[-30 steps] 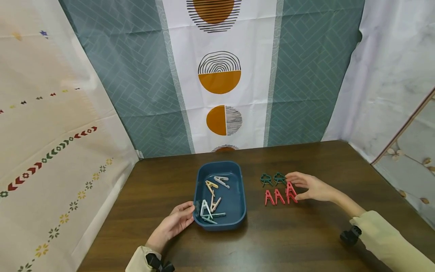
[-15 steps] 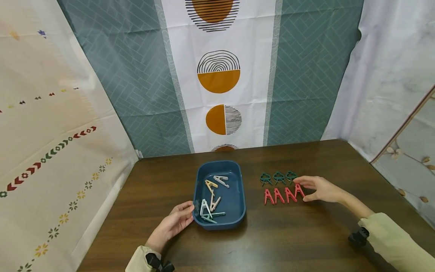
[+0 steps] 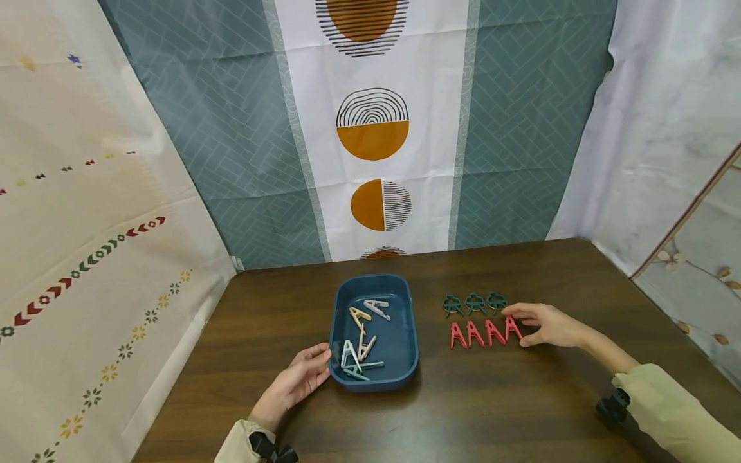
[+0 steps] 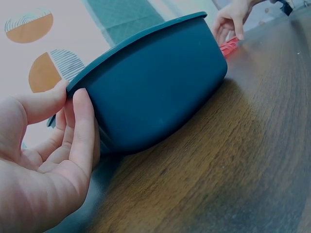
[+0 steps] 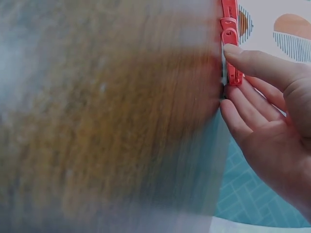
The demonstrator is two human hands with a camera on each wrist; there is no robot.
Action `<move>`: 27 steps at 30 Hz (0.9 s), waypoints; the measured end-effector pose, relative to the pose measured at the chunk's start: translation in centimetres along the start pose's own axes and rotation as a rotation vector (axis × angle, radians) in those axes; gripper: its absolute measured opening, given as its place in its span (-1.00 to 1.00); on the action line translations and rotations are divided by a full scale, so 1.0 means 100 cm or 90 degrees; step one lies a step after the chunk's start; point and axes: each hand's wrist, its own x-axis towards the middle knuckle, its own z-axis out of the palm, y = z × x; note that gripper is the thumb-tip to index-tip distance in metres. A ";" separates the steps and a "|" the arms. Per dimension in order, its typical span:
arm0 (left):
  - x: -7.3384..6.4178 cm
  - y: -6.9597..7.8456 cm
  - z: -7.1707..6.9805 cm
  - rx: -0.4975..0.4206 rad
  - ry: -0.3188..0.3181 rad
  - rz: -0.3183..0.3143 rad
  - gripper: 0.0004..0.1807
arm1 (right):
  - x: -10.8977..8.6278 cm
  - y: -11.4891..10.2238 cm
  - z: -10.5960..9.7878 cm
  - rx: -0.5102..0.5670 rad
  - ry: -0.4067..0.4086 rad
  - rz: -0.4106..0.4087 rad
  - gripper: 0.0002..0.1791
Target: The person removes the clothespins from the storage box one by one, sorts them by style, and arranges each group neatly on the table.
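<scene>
My left hand [image 3: 299, 379] pinches the left rim of a dark blue plastic bin [image 3: 408, 360], thumb over the rim and fingers against the outer wall [image 4: 160, 82]. Inside the bin lie several clothespins in white, yellow, beige and green, including a lilac-white clothespin [image 3: 377, 307]. To the right, my right hand [image 3: 547, 325] holds the rightmost red clothespin [image 3: 512, 328] between thumb and fingers, low at the tabletop. In the right wrist view the thumb touches that red clothespin [image 5: 234, 63], with fingertips by its end. Other red clothespins [image 3: 475, 334] stand in a row left of it.
Behind the red row, three dark green round clips [image 3: 475, 303] lie side by side. Everything rests on a dark brown wooden table [image 3: 463, 411]. Beyond its far edge hangs a patterned curtain [image 3: 376, 193], with light cloth [image 3: 116, 257] on the left side.
My right hand has shifted right, away from the third red clothespin, with a fourth one now beside it. The third green clip has come into sight. My left hand stays on the bin.
</scene>
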 end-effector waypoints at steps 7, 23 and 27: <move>0.002 -0.001 0.000 0.003 0.008 0.000 -0.78 | 0.001 0.001 0.000 -0.014 -0.009 0.026 -0.31; 0.002 -0.001 0.001 0.013 0.041 -0.006 -0.77 | 0.006 -0.001 0.000 -0.010 -0.026 0.030 -0.31; 0.002 -0.001 0.001 0.013 0.046 -0.010 -0.74 | 0.010 -0.005 -0.004 -0.007 -0.016 0.032 -0.32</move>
